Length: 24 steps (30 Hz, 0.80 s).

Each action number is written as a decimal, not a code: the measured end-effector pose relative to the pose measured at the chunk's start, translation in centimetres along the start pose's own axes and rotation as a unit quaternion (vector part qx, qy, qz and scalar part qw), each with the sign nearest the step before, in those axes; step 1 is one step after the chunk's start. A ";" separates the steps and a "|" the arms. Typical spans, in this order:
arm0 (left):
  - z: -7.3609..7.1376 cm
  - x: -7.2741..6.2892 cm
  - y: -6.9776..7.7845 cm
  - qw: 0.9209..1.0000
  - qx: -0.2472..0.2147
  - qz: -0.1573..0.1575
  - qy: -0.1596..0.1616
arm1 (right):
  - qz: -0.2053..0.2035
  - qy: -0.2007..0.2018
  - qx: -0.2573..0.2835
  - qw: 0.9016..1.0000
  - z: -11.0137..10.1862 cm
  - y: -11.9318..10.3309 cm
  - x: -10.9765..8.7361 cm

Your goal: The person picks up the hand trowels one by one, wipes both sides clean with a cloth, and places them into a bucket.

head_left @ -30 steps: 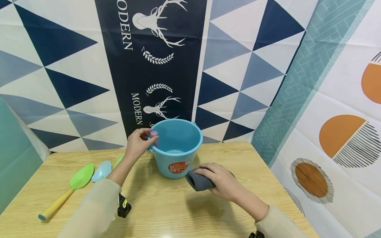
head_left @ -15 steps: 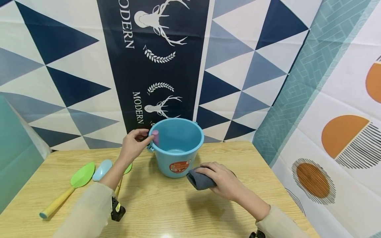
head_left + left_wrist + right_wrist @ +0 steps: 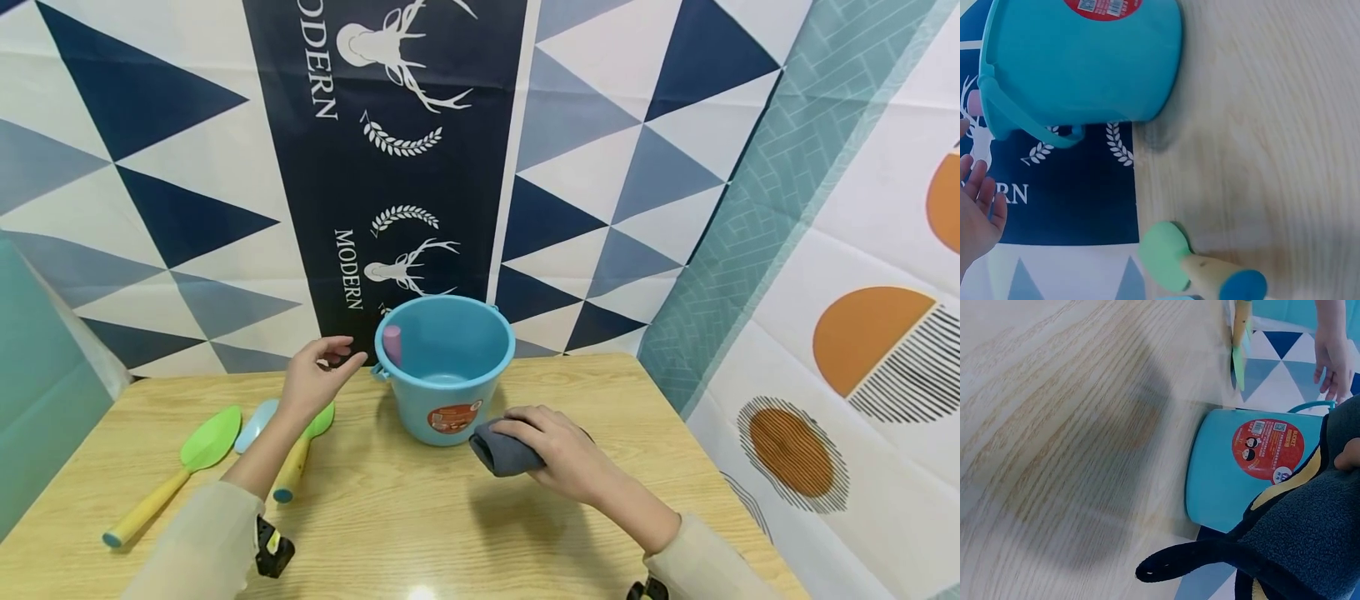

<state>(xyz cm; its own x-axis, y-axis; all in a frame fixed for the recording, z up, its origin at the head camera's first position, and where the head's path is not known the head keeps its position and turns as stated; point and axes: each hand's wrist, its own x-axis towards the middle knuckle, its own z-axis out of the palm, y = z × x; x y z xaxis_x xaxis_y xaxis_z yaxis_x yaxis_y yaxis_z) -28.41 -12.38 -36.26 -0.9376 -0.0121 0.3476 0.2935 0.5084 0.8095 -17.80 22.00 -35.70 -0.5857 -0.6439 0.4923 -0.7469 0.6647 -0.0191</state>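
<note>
Left hand (image 3: 317,377): fingers loosely bent and spread, grip empty, just left of the light-blue plastic bucket (image 3: 441,415) with the round red label (image 3: 454,418). Right hand (image 3: 558,454): fingers wrapped round a folded dark-grey plush cloth with a black strap loop, cloth (image 3: 504,450) held above the table, near front-right of bucket. Pink-purple cylinder (image 3: 392,343): inside bucket, at its left wall, top poking over the rim. Wood-grain table (image 3: 405,517) carries bucket plus, left of it, green trowel with yellow handle (image 3: 210,440), pale-blue scoop head (image 3: 257,423), and smaller green scoop, yellow handle (image 3: 292,471), nearest bucket.
</note>
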 end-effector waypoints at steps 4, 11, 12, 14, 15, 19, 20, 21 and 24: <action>-0.4 -0.6 -0.6 1.000 0.010 0.000 -0.011 | 0.001 -0.001 -0.001 1.000 0.0 0.0 -0.1; -1.0 -1.5 -1.5 1.000 0.014 -0.007 -0.022 | 0.006 -0.003 0.002 1.000 -0.3 -0.2 0.0; -1.1 -1.6 -1.6 1.000 0.015 -0.010 -0.024 | 0.006 -0.003 0.001 1.000 -0.3 -0.2 0.0; -1.3 -2.0 -1.8 0.999 0.015 -0.016 -0.028 | 0.006 -0.003 0.001 1.000 -0.3 -0.1 -0.1; -1.4 -2.1 -1.9 0.999 0.015 -0.019 -0.030 | 0.006 -0.002 0.000 1.000 -0.3 -0.1 -0.1; -1.7 -2.9 -2.4 0.999 0.023 -0.028 -0.035 | 0.005 0.001 0.000 1.000 -0.3 -0.2 -0.2; -1.8 -3.1 -2.5 0.999 0.027 -0.029 -0.034 | 0.005 0.002 0.000 1.000 -0.4 -0.2 -0.2; -1.8 -3.3 -2.6 0.999 0.029 -0.031 -0.032 | 0.004 0.003 -0.001 1.000 -0.4 -0.2 -0.2; -2.1 -3.9 -3.0 0.998 0.035 -0.037 -0.029 | 0.001 0.005 -0.002 1.000 -0.5 -0.2 -0.2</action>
<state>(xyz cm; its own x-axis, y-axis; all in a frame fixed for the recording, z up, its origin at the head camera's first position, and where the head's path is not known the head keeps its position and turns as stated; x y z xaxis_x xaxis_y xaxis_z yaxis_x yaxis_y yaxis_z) -25.26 -15.64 -39.05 -0.9661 -0.0022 0.2581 0.2113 0.5677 0.7956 -17.38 22.14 -35.37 -0.5834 -0.6386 0.5018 -0.7449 0.6670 -0.0172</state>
